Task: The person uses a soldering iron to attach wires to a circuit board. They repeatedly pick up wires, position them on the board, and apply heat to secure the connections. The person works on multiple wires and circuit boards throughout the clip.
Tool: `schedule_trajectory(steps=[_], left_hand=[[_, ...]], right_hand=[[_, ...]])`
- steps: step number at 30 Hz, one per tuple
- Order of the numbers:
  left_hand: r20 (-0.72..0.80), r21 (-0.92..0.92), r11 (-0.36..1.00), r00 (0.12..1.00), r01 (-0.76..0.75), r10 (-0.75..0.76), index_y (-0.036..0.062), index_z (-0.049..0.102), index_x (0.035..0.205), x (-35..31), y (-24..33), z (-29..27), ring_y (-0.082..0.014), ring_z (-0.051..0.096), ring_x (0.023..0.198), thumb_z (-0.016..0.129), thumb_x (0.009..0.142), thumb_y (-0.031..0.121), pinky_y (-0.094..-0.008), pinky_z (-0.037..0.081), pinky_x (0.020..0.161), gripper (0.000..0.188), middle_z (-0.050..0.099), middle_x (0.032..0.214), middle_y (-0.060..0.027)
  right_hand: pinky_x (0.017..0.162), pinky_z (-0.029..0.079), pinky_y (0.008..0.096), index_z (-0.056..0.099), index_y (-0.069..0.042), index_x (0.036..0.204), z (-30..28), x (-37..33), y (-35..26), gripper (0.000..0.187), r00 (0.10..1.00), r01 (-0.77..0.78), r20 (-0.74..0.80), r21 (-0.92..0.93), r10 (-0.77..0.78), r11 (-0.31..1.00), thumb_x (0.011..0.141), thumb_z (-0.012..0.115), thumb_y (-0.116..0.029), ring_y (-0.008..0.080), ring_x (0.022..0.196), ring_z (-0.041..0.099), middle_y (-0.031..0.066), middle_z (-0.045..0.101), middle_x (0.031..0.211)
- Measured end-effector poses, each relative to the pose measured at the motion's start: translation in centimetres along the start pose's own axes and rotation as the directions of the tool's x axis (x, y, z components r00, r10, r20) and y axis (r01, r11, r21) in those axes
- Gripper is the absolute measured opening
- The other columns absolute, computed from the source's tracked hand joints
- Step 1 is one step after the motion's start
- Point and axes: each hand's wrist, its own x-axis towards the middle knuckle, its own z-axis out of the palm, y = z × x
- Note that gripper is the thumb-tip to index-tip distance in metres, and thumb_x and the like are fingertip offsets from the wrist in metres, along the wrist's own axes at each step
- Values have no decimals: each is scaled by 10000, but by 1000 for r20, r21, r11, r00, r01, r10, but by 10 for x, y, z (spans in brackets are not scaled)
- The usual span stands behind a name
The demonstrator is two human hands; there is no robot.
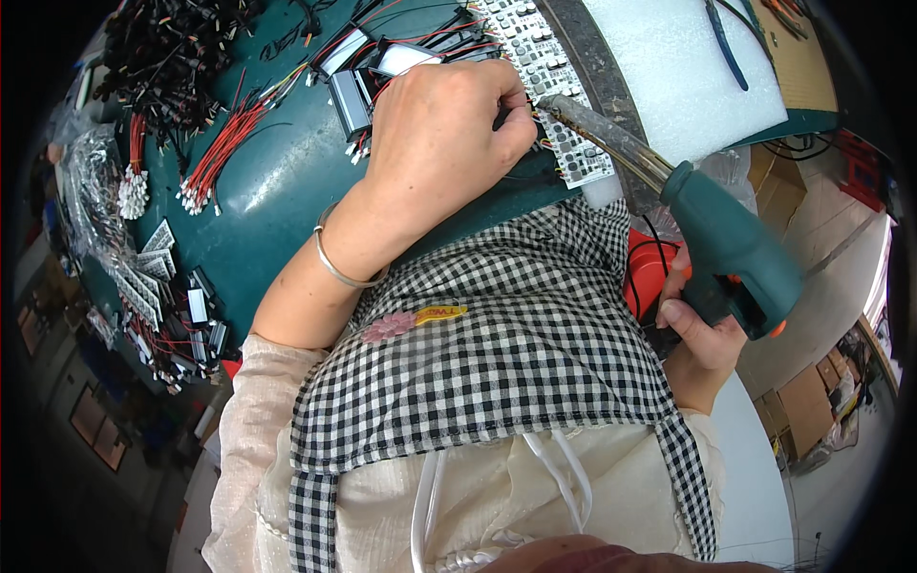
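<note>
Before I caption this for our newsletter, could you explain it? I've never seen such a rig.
This single picture comes from a wide fisheye camera worn on a person's head, looking down, so straight edges bend. No robot here, just two bare hands. The right hand holds a green gun-shaped tool, its tip at the white circuit boards. The left hand bends over the boards' edge; whether its fingers pinch anything is hard to see. On the green table lie red wires with white plugs and a heap of black cables.
</note>
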Motion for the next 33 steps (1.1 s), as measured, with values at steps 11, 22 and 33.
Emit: schedule_trajectory(steps=[11, 22, 33], left_hand=[[3, 21, 1000, 1000, 5, -5, 63, 664, 725, 0, 0, -1, -141, 484, 414, 680, 723, 112, -275, 389, 441, 52, 501, 491, -41], [18, 54, 998, 999, 26, -27, 70, 673, 729, 0, 2, -1, -185, 572, 461, 669, 743, 134, -301, 455, 478, 65, 576, 532, -54], [-18, 156, 981, 992, -118, 122, 52, 663, 938, -28, 12, -53, -278, 630, 724, 665, 750, -46, -365, 510, 633, 212, 654, 842, -90]], right_hand=[[382, 457, 243, 363, 200, 1259, 4, 6, -15, 762, 941, -62, -279, 414, 191, 908, 646, 747, -38, 150, 500, 525, 359, 507, 1215], [382, 433, 247, 341, 208, 1272, 9, 20, -17, 756, 974, -54, -181, 411, 139, 910, 704, 727, -107, 155, 442, 509, 183, 553, 792], [388, 441, 241, 275, 178, 1330, 8, 31, -20, 774, 993, 13, -116, 417, 39, 909, 758, 697, -128, 140, 449, 505, 76, 497, 654]])
